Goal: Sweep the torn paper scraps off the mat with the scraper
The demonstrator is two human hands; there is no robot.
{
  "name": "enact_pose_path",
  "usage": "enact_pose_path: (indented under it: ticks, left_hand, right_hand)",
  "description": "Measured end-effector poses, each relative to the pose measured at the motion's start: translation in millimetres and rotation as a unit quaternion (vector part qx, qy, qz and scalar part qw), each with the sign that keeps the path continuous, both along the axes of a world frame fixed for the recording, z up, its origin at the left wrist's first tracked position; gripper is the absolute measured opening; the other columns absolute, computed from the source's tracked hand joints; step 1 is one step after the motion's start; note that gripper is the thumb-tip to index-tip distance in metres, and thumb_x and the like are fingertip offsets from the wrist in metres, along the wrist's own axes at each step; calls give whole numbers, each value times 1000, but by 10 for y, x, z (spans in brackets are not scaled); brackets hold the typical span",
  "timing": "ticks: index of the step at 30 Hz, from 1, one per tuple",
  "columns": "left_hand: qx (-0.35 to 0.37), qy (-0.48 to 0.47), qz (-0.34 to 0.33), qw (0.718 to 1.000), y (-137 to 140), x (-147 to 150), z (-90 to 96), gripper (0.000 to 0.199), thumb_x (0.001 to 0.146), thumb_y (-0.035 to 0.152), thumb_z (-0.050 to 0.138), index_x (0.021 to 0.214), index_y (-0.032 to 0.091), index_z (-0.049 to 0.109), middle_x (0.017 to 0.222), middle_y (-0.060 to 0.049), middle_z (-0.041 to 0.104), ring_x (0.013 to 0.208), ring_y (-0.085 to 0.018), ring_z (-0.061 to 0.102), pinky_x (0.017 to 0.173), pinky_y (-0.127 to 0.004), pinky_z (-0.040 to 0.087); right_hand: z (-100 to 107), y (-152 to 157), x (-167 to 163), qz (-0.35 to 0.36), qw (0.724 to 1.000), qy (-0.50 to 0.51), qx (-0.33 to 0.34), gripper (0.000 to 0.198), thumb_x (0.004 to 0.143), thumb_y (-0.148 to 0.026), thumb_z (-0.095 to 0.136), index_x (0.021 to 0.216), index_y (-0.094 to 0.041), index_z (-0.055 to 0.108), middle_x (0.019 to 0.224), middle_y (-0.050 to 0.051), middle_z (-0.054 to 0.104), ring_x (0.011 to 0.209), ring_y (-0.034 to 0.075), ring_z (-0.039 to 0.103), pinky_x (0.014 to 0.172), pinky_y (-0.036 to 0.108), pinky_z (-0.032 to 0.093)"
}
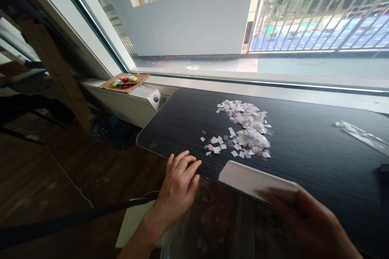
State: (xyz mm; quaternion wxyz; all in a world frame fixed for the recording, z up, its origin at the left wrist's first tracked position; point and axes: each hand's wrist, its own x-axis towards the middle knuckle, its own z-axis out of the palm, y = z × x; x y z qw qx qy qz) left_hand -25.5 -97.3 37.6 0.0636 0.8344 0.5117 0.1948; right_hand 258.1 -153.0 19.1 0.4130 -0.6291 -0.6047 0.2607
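On the dark table (188, 117) lies a loose pile of small white and pinkish square scraps (251, 129), with stray pieces toward its left. My right hand (313, 218), at the lower right, is closed on one end of a flat, white, rounded-corner strip (252, 178) with a small hole at its far end. This strip lies along the table's near edge, short of the pile. My left hand (180, 178) rests its fingertips on the same edge, left of the strip; its fingers are apart and hold nothing. Below the edge, a see-through container (182, 234) shows dimly with scraps in it.
A clear plastic wrapper (361, 135) lies on the table's right side. Behind the table runs the window sill (273, 88). To the left, a white radiator (139, 105) bears a cardboard piece (106, 85) with colourful small items. A large bottle (112, 129) stands on the floor.
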Motion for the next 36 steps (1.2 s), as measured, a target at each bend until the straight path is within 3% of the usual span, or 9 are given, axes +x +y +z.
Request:
enact_pose_path:
  ticks: [2,4,9,14,17,22,29,32,36]
  left_hand:
    - [6,-2,-2,1000,2,-4,-13,34,90,14,44,119,20,60,118,-8,60,126,-28,46,109,-62,30]
    - [8,-4,-4,1000,4,2,-30,34,89,13,43,119,20,60,118,-8,60,126,-28,46,109,-63,30]
    - [8,-4,-11,1000,-11,22,-42,36,88,11,45,119,20,59,119,-9,60,127,-28,46,109,-63,30]
    - [10,-3,6,1000,-35,-54,-33,36,89,12,44,120,21,59,119,-8,60,127,-28,46,109,-63,30]
    - [7,-2,9,1000,-32,-82,-45,34,90,14,43,119,21,60,118,-9,60,126,-29,47,108,-64,31]
    - [5,-9,1,1000,-37,-24,-12,36,88,11,45,119,21,59,119,-9,60,127,-28,45,109,-63,29]
    - [5,-7,11,1000,-35,-92,-52,35,88,12,45,119,21,58,118,-9,60,126,-28,46,108,-64,30]
    - [7,-11,9,1000,-35,-77,-70,34,88,12,45,118,20,59,117,-10,61,125,-28,47,108,-65,29]
    - [9,-12,14,1000,-50,-51,-30,37,86,9,46,119,20,59,118,-10,60,125,-29,46,108,-64,30]
  right_hand:
    - [14,10,59,-96,994,-36,35,21,81,-36,64,98,-24,68,86,2,77,74,20,72,69,24,56]
    - [29,102,80,-137,986,-71,66,22,82,-35,65,100,-24,67,88,3,77,77,20,73,70,24,55]
    - [70,464,-154,-36,983,-119,135,20,89,-27,55,104,-18,65,88,6,77,72,18,73,65,23,54]
    - [124,419,-280,33,976,-144,157,18,91,-21,53,105,-19,63,90,4,76,74,16,73,67,20,53]
    - [173,412,-267,30,975,-152,158,18,90,-22,54,106,-22,63,89,2,76,72,15,72,65,19,52]
    - [208,730,-379,9,969,-154,194,19,89,-20,50,100,-18,65,85,6,76,71,21,73,63,26,53]
    - [286,678,-328,40,979,-147,137,19,88,-22,51,101,-24,65,79,1,73,63,16,68,59,23,48]
    - [312,855,-456,39,978,-130,156,17,87,-22,51,95,-22,65,71,1,71,57,15,63,56,24,46]
    - [312,1108,-589,59,978,-155,124,15,85,-25,49,82,-19,63,58,2,65,51,18,59,49,26,42]
